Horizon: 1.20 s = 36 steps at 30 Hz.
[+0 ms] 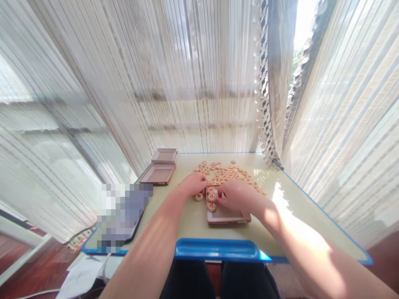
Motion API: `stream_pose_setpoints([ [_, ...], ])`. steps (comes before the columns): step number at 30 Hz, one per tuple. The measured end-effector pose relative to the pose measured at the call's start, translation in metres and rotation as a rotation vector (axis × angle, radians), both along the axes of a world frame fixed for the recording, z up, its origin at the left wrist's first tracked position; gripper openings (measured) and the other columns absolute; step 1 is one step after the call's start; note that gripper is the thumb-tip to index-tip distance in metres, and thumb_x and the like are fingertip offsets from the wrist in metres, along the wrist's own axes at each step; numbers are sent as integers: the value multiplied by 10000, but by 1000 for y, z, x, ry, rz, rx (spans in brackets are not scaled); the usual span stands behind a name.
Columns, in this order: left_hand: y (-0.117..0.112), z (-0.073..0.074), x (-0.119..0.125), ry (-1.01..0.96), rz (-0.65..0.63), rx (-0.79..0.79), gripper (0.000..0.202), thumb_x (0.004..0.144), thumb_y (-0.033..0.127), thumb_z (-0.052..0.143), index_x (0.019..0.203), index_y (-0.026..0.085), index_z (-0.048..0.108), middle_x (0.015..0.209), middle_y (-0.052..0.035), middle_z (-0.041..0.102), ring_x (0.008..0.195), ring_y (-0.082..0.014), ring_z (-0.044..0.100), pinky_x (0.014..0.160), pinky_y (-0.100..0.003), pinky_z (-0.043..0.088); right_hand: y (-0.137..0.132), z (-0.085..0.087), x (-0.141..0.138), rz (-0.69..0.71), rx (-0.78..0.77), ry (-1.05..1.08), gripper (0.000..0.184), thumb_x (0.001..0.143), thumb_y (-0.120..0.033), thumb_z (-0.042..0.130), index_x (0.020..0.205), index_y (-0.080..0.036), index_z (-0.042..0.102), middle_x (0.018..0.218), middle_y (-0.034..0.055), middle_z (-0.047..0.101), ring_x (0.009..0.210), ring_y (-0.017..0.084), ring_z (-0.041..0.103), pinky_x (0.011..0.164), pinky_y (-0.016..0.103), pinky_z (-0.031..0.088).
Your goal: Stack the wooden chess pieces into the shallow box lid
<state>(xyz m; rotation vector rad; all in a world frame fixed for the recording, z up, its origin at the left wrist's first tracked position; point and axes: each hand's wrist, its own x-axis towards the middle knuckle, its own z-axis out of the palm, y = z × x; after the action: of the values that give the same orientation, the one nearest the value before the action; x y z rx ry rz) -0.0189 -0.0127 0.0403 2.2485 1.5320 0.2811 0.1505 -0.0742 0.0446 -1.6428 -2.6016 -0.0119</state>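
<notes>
Three discs in a box, right hand above, left hand beside, both grips unclear

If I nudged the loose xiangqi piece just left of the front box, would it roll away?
Probably not: the xiangqi piece lies flat on the table, so it would likely slide. Its squat, disc-like shape makes tipping seem unlikely. Stood on its round edge, it might roll.

The left forearm and right forearm are bare, narrow at the wrists; sunlight patches the right one. The left hand and right hand are bare. Plain, blackish trousers cover both thighs below the near edge of the desk.
</notes>
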Motion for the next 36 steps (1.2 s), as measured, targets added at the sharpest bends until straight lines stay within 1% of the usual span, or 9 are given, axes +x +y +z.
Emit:
stream_pose_setpoints([
  [5,-1,0,-1,-22,12,-22,214,750,292,451,630,175,585,584,11,658,547,-112,561,501,-209,357,-2,5,-1,5,-10,16,332,817,-411,417,766,-228,690,757,50,678,687,176,590,545,250,314],
  [10,0,0,-1,-21,9,-4,214,740,298,462,607,177,579,564,11,651,544,-116,562,507,-217,359,-3,5,1,21,-2,-3,294,809,-361,438,761,-226,695,747,47,676,706,174,599,554,252,311],
  [16,0,1,-1,-29,14,-4,210,733,280,459,591,179,577,565,10,653,545,-118,558,521,-219,366,-1,1,3,23,3,55,363,822,-463,404,774,-249,693,735,32,677,662,161,569,550,245,309],
  [21,-1,0,0,-12,-8,9,237,739,276,439,557,178,556,547,6,643,545,-119,556,520,-218,365,4,0,3,4,-24,-12,351,794,-479,462,755,-219,695,702,43,666,642,167,579,544,248,326],
  [25,-2,0,1,-32,32,58,180,717,241,448,591,177,560,551,14,636,567,-120,561,514,-214,356,5,-2,3,15,11,-36,378,823,-473,438,745,-207,695,706,56,664,665,177,592,573,252,357],
  [27,-2,0,0,-50,52,70,171,717,236,447,608,175,563,564,14,637,566,-120,562,516,-214,360,5,-1,3,19,-1,-33,387,827,-480,432,745,-210,696,703,54,663,659,175,591,580,253,365],
  [29,-2,0,-1,-78,62,64,181,730,244,437,624,175,567,577,15,638,553,-116,558,516,-213,366,6,0,4,9,-25,-24,357,806,-489,466,792,-222,702,727,50,670,672,179,594,588,255,371],
  [32,-1,-1,-2,-88,61,80,188,735,251,434,630,176,571,579,17,633,549,-117,548,515,-214,361,9,4,7,-12,-31,6,292,786,-445,509,875,-244,700,796,48,681,738,187,600,618,258,378],
  [36,0,-1,-1,-45,44,136,203,746,260,441,622,170,574,562,14,613,543,-117,528,519,-218,341,16,6,17,-79,23,98,267,804,-373,486,955,-255,671,871,40,679,790,180,597,637,256,379],
])
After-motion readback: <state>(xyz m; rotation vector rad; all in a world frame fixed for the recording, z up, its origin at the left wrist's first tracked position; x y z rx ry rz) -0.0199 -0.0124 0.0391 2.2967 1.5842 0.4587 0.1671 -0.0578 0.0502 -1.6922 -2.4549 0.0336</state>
